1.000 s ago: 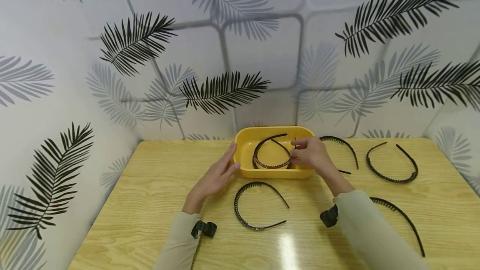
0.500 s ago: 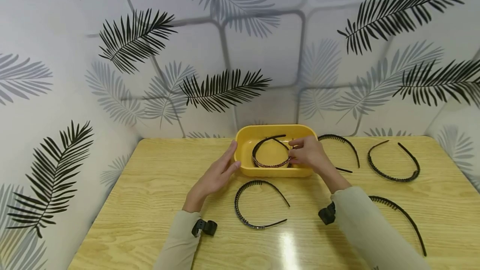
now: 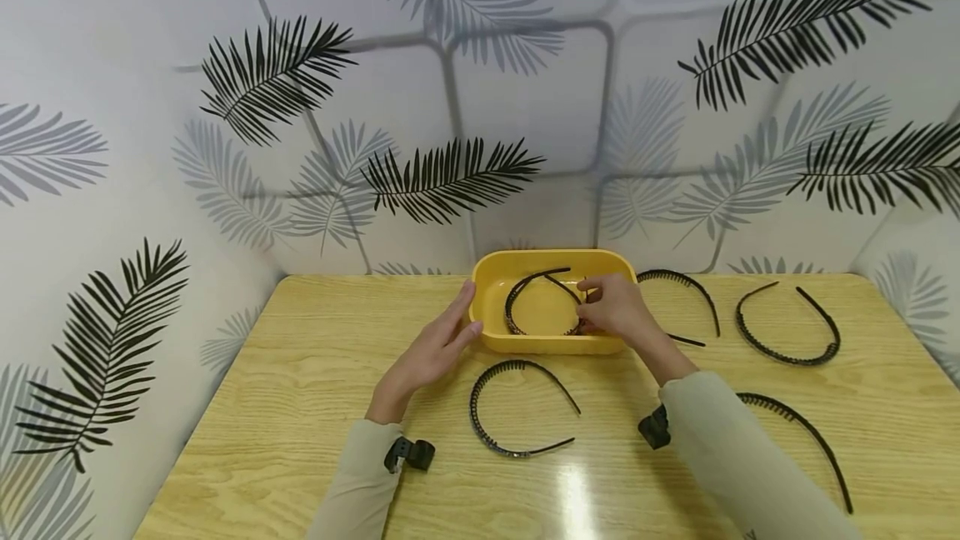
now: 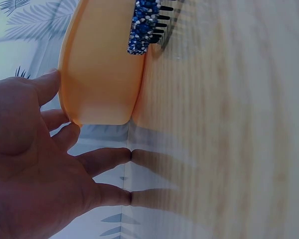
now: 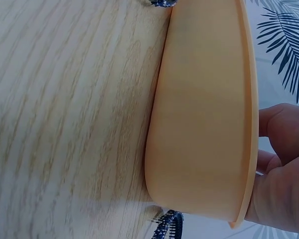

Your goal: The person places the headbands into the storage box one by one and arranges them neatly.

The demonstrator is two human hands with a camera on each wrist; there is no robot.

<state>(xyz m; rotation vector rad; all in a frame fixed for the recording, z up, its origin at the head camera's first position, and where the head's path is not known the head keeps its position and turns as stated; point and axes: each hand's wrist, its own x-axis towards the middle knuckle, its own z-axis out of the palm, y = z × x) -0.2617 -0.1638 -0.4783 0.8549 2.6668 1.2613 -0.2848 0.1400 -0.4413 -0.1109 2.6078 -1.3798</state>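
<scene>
A yellow plastic bin stands at the table's back edge. My left hand rests against its left end, fingers extended; in the left wrist view the thumb and some fingertips touch the rim. My right hand reaches in over the bin's right side, fingers curled at a black toothed headband inside. Its fingertips are partly hidden there, and behind the bin wall in the right wrist view. Whether a second headband lies under it is hard to tell. Another headband, with blue and silver stones, lies before the bin.
Right of the bin a headband lies partly behind my right hand. Farther right is another headband. One more headband is partly covered by my right sleeve. A leaf-patterned wall rises directly behind the wooden table.
My right hand has sunk slightly into the bin with the headband, whose front edge has dropped behind the bin's front wall. My left hand stays against the bin's left end.
</scene>
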